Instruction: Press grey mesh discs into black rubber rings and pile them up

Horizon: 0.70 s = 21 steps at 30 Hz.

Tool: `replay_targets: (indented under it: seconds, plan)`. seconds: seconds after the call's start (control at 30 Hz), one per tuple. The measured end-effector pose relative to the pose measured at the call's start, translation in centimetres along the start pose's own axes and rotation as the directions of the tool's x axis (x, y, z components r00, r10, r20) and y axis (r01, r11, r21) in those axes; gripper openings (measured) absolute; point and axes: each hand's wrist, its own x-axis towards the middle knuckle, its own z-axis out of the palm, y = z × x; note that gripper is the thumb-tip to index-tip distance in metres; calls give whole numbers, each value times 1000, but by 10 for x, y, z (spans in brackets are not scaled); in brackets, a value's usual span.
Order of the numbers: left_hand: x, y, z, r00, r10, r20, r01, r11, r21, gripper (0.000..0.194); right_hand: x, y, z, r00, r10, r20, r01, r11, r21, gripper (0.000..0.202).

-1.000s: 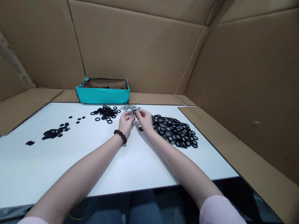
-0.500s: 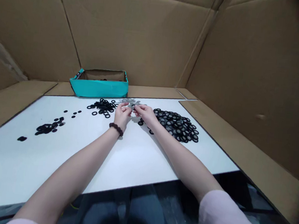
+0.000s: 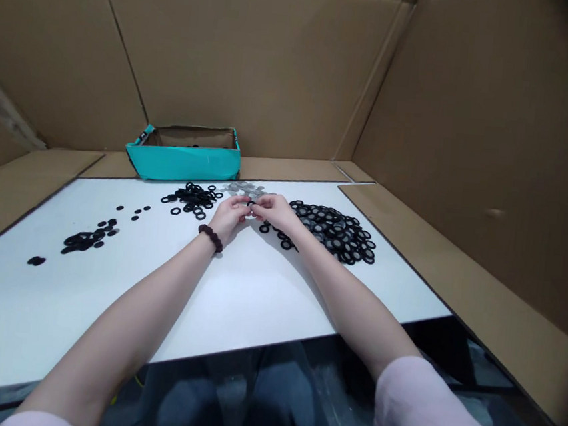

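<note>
Cardboard walls are enclosing a white tabletop, with a teal box standing at the far edge and dark pieces showing inside. A large heap of pale-centred black rings is lying at right, while dark pieces at left, open black rings and pale discs are lying loose; which piles are holding finished pieces, the view is not revealing. Between a person's left hand and right hand, fingertips are pinching one small black ring above the tabletop
</note>
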Motion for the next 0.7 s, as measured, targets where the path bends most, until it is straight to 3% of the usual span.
replay_targets:
  seconds: [0.17, 0.3, 0.4, 0.53, 0.7]
  plan:
    - [-4, 0, 3, 1000, 6, 10, -7, 996, 91, 15, -6, -10, -6, 999, -38, -9, 33, 939, -343, 13]
    - [-5, 1, 4, 999, -20, 28, 17, 993, 115, 4, -12, -21, -8, 999, -51, -1, 45, 872, -487, 13]
    - [-5, 2, 4, 1000, -12, 20, 9, 984, 176, 6, -16, -27, -10, 998, -63, 29, 68, 797, -600, 14]
    - [-6, 0, 7, 997, 71, -11, -66, 966, 249, 6, -17, -32, -13, 999, -16, 49, 45, 746, -664, 15]
    - [-5, -2, 10, 995, 91, -29, -78, 951, 300, 12, -17, -32, -16, 1000, 10, 8, -3, 778, -629, 18]
